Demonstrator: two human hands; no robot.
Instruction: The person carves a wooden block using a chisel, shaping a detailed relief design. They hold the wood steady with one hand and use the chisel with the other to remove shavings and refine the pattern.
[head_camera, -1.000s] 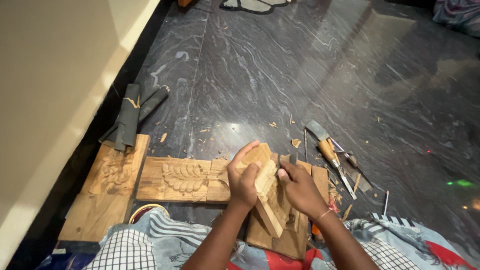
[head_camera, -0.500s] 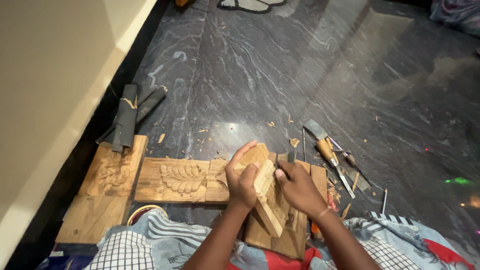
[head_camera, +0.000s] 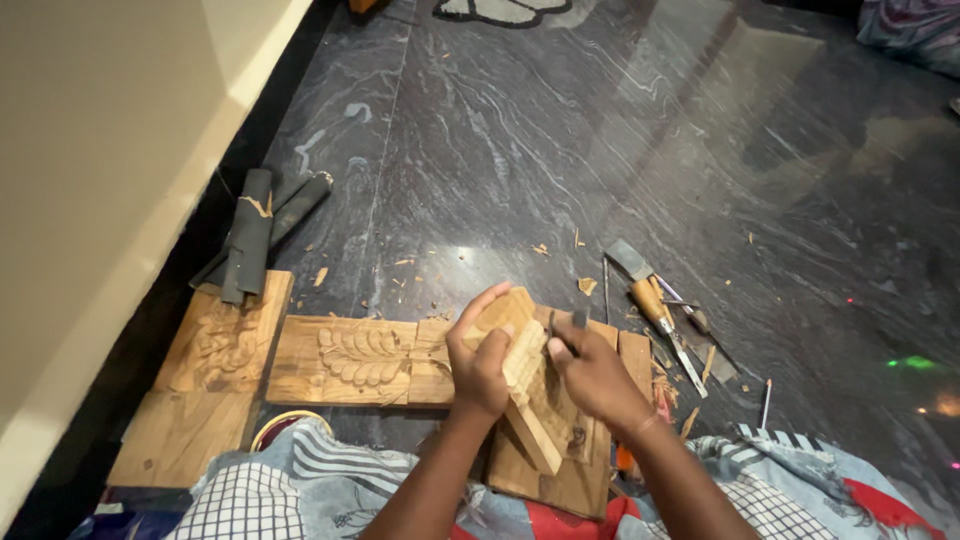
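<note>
Woodblock (head_camera: 522, 372) is gripped tilted by the left hand (head_camera: 480, 362), fingers wrapped over its upper end. A small tool (head_camera: 566, 326) is pinched by the right hand (head_camera: 592, 372); its tip is hidden behind the fingers. Under both hands a board (head_camera: 545, 470) is half covered. Chisels (head_camera: 655, 305) lie right of the fingers.

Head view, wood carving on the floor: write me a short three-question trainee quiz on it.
1. True or false: the left hand holds the small carved wood block.
2. Which lies right of the hands? A) chisels B) dark rolled cloth C) leaf-carved plank
3. What is the floor made of?

Key
1. True; its fingers wrap the block, tilted above a board.
2. A; cloth and plank lie to the left.
3. Dark veined polished stone, strewn with wood chips.
</note>
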